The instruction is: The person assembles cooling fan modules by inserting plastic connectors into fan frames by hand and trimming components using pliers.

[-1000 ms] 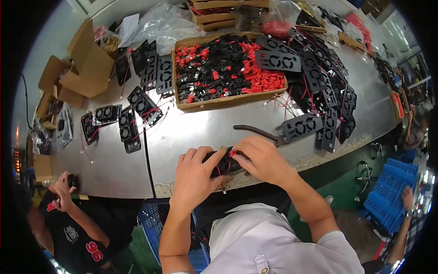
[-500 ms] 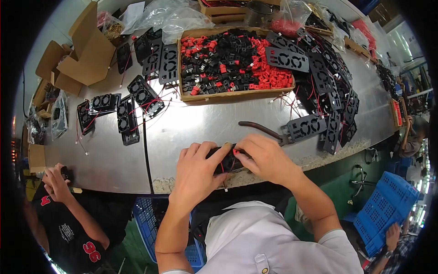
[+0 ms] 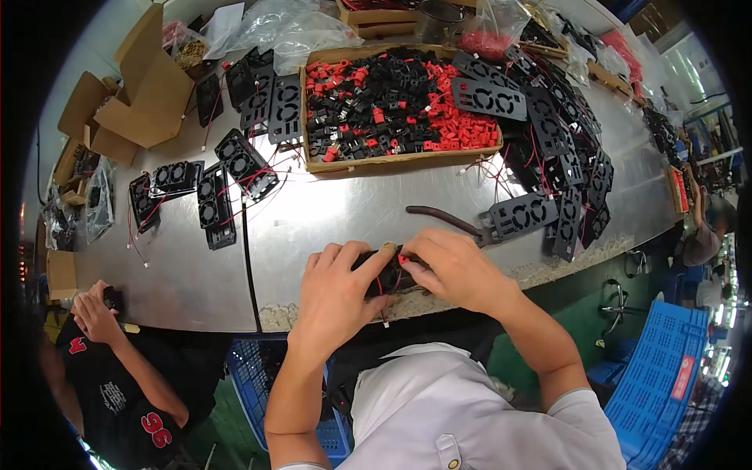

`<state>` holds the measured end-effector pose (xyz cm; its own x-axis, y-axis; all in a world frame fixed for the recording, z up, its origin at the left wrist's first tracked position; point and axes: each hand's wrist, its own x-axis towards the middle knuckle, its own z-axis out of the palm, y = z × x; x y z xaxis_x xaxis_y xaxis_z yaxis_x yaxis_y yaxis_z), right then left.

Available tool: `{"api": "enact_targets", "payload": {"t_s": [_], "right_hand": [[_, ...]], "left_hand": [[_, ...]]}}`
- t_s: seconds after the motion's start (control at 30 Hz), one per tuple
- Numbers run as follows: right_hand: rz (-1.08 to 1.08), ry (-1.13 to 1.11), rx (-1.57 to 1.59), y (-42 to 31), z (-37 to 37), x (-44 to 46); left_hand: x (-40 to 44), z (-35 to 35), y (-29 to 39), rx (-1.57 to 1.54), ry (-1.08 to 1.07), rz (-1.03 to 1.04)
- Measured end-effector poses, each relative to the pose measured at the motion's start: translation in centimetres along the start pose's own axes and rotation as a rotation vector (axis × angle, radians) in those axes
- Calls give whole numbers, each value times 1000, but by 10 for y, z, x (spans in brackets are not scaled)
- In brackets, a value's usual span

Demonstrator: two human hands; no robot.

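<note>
Near the table's front edge my left hand [image 3: 337,294] is closed on a black fan unit [image 3: 389,280], its fingers across the unit's left side. A thin red wire with a small white plug hangs below it. My right hand [image 3: 450,270] pinches a small red connector [image 3: 403,259] against the unit's top right. Much of the unit is hidden by my fingers. Pliers with dark handles [image 3: 442,220] lie just behind my right hand, beside a black fan plate [image 3: 523,217].
A shallow cardboard box [image 3: 399,163] holds red and black connectors. Fan plates [image 3: 548,117] are heaped at the right, with more fan units [image 3: 244,163] at the left. An open carton [image 3: 149,94] stands back left. Another person's hands [image 3: 95,313] are at the left edge; blue crates [image 3: 654,384] stand right.
My hands stay on the fan unit with the red connector pinched, barely moving. At the right, the blue crates have shifted downward. The view has tilted slightly.
</note>
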<state>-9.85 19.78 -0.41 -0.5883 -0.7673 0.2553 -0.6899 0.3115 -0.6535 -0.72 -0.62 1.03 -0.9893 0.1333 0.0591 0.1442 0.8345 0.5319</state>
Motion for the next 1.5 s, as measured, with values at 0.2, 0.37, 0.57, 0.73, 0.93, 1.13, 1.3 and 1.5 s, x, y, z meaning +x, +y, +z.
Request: {"api": "enact_targets", "payload": {"t_s": [0.2,0.37,0.57,0.73,0.93,1.13,1.3,1.5], "right_hand": [[77,34,57,8,-2,-4],[49,34,33,3,-2,-4],[-13,12,-10,-1,-1,1],[7,-12,-41,-3,-1,3],[23,-31,-59,-5,-1,2],[19,-12,-47,-5,1,2],[26,-17,-53,-5,1,-1],[-6,-19,-112,-5,2,-3]], "left_hand": [[-1,0,0,10,1,-14],[0,1,0,11,1,-8],[0,1,-1,3,2,-9],[1,1,0,7,8,-5],[1,2,-1,14,12,5],[0,1,0,8,2,-6],[0,1,1,3,5,-10],[-1,2,2,9,9,0]]}}
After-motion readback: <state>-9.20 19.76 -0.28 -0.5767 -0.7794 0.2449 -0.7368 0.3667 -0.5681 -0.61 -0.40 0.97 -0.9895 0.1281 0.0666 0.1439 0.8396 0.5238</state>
